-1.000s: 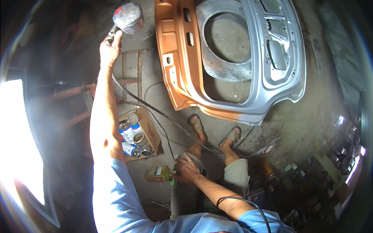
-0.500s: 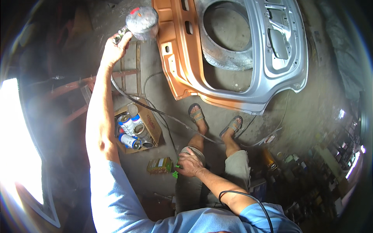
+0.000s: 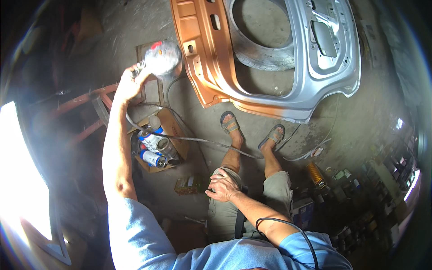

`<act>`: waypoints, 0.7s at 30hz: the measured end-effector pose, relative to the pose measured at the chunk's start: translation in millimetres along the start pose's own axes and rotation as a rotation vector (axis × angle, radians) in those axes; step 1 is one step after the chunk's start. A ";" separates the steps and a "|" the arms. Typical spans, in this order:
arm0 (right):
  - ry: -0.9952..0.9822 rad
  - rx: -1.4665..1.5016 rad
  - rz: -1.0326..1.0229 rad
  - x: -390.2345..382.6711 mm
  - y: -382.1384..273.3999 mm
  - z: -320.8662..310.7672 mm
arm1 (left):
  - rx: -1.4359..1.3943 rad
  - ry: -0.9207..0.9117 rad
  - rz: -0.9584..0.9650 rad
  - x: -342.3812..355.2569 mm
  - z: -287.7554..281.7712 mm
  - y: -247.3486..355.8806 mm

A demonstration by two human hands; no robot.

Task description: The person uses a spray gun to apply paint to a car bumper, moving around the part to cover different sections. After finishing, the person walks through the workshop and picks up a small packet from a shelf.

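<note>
My left hand (image 3: 132, 85) is closed on a spray gun (image 3: 140, 67) with a round, grey-stained cup (image 3: 163, 60), slightly blurred, beside the left edge of a car door panel (image 3: 204, 67). The panel is copper-orange on its left part and silver on its right (image 3: 324, 81). A hose (image 3: 207, 141) hangs from near the gun and runs across the floor. My right hand (image 3: 221, 185) rests on my left knee, fingers apart and holding nothing.
A grey tire (image 3: 261, 60) lies under the panel. To the left are a red metal frame (image 3: 85, 99) and a cardboard box (image 3: 180, 135) of several cans. A square tin (image 3: 189, 184) stands by my leg. Dark clutter (image 3: 355, 202) fills the lower right; the far left is glaring white.
My left hand and the spray gun have come lower in the picture and a little rightward since a second ago. The panel appears higher in view. My right hand stays on the knee.
</note>
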State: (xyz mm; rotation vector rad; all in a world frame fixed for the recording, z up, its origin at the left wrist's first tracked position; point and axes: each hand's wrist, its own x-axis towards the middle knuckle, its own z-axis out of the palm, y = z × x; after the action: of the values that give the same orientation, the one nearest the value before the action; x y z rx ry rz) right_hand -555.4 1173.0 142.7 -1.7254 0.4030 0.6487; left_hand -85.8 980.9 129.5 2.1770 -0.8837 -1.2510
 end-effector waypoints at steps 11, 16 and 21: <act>0.328 0.061 -0.104 19.3 10.3 -28.9 | -0.105 0.435 0.204 142.8 17.7 91.5; 0.340 0.080 -0.107 13.7 10.2 -31.1 | -0.100 0.363 0.153 129.9 22.0 96.7; 0.118 0.048 -0.010 -2.7 10.1 -27.6 | -0.068 0.154 0.155 54.1 45.0 39.6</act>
State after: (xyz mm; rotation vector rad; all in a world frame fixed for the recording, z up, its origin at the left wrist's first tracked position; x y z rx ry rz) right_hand -557.6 1143.7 140.8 -1.7240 0.4880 0.5282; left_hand -116.8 910.8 104.0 2.0768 -0.9128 -1.0106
